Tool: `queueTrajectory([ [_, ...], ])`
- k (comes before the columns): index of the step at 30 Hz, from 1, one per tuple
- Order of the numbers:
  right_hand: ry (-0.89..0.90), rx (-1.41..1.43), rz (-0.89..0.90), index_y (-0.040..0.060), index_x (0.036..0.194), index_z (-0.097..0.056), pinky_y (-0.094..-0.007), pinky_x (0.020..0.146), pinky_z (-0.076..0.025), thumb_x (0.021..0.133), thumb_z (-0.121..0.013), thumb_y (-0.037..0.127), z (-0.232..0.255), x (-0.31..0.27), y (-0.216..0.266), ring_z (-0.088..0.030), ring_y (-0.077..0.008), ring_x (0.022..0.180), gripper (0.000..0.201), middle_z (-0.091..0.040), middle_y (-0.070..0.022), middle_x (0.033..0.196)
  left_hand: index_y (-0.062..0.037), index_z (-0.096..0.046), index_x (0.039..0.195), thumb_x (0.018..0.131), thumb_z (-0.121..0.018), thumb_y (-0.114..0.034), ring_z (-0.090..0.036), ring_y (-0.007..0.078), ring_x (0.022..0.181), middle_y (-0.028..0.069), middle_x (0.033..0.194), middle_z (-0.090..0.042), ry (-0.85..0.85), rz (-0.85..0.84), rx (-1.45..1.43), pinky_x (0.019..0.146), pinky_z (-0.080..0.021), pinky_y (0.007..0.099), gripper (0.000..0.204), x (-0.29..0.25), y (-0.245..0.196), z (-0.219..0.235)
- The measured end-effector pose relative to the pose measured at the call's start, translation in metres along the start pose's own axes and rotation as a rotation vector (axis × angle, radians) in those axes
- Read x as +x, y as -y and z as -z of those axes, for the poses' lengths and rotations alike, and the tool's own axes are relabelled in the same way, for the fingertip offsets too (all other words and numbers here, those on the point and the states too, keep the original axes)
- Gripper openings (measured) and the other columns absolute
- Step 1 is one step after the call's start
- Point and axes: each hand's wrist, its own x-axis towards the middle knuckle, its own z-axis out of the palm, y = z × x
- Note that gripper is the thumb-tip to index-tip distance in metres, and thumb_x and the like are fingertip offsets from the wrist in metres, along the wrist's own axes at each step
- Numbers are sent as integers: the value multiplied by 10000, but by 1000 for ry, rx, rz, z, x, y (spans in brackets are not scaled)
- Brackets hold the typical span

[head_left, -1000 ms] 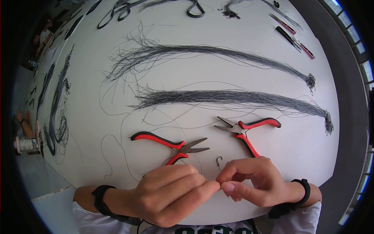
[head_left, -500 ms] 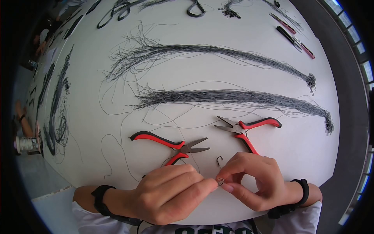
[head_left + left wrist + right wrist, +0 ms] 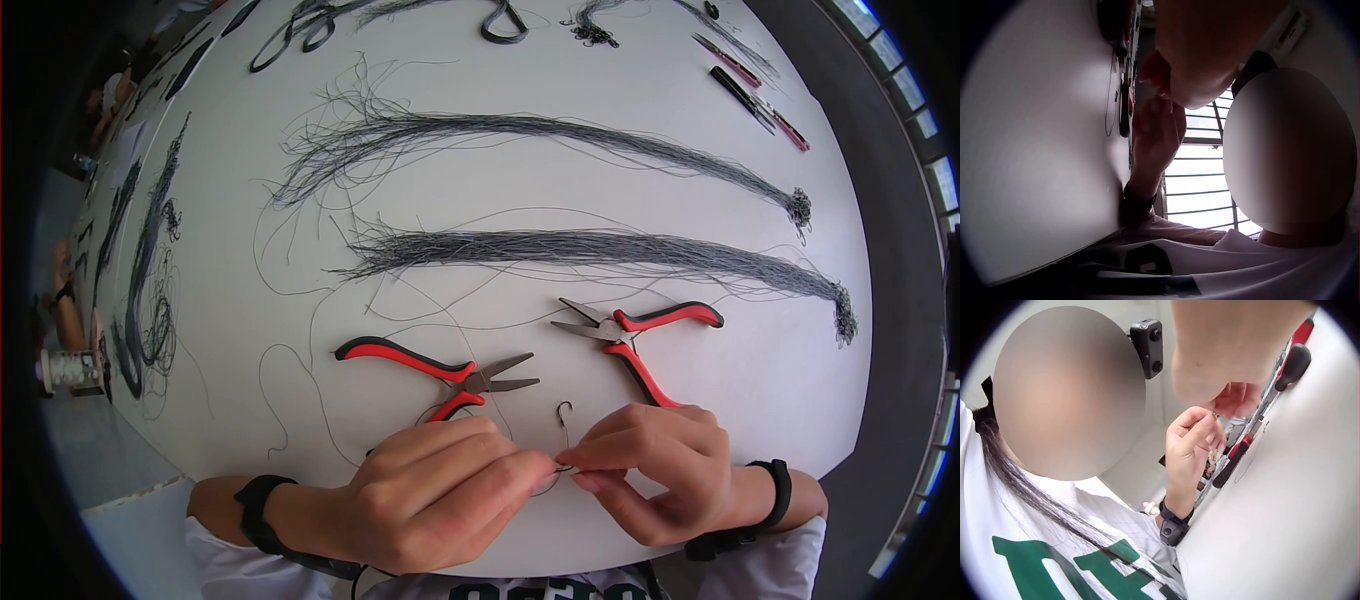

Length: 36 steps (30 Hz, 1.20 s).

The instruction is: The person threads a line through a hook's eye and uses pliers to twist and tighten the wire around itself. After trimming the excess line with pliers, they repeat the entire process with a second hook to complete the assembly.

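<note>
My left hand [image 3: 440,500] pinches a small dark fish hook [image 3: 563,467] between its fingertips, the fingers hiding most of it. My right hand [image 3: 660,470] meets it from the right and pinches thin fishing line at the same spot. Beyond the fingertips is another fish hook [image 3: 565,409], its line running down to the right fingers. A small loop of line [image 3: 546,488] curves below the left fingertips. Just past the hands lie two red-and-black pliers, one pair [image 3: 478,383] at the left and another [image 3: 608,328] at the right, jaws spread on both.
Two long bundles of grey line, an upper one [image 3: 540,127] and a lower one [image 3: 590,246], stretch across the white table [image 3: 300,400], hooks clustered at their right ends. Small cutters [image 3: 740,98] lie far right. Darker bundles [image 3: 150,250] lie left, near a spool [image 3: 68,370].
The right fingers have closed in on the left fingertips after a slight parting. The curved hook end between them has turned, and a line loop now shows below. The pliers have stayed put.
</note>
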Motion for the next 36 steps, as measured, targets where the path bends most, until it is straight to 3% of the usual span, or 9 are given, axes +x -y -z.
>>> queueTrajectory([
  [10,-29,-62,-18,1,830,-597,-275,416,-407,687,-691,-49,2,0,3,-552,-183,528,179,-564,-66,685,40,-622,834,608,-740,90,-542,199,508,82,651,-580,27,-100,55,448,-424,286,259,0,3,-1],
  [18,-98,-125,61,5,811,-601,-255,390,-396,672,-695,-50,1,-1,2,-543,-157,497,177,-568,-59,667,44,-632,855,607,-789,32,-559,187,517,75,672,-604,19,-143,102,442,-427,279,294,0,4,0],
  [22,-36,-161,100,3,801,-636,-221,410,-431,652,-707,-30,3,0,2,-564,-139,487,168,-597,-64,656,44,-630,851,609,-782,43,-564,190,520,72,673,-604,12,-137,102,440,-427,277,285,0,5,0],
  [24,-132,-181,145,12,796,-626,-237,378,-380,598,-669,-46,-2,-2,1,-523,-129,479,211,-560,-41,669,43,-630,849,610,-778,48,-565,192,520,72,674,-604,6,-135,100,440,-427,277,282,0,5,0],
  [27,-138,-236,200,15,778,-636,-225,374,-373,569,-654,-34,-4,-2,-1,-506,-109,473,215,-552,-33,671,43,-628,843,605,-770,61,-563,192,519,76,676,-602,1,-148,93,438,-427,278,277,-1,6,0],
  [36,-179,-301,271,16,727,-641,-204,369,-365,553,-650,-5,-6,-1,-3,-484,-89,454,176,-548,-36,670,29,-635,834,586,-768,72,-567,198,524,72,668,-589,2,-135,77,441,-430,274,286,-1,4,0],
])
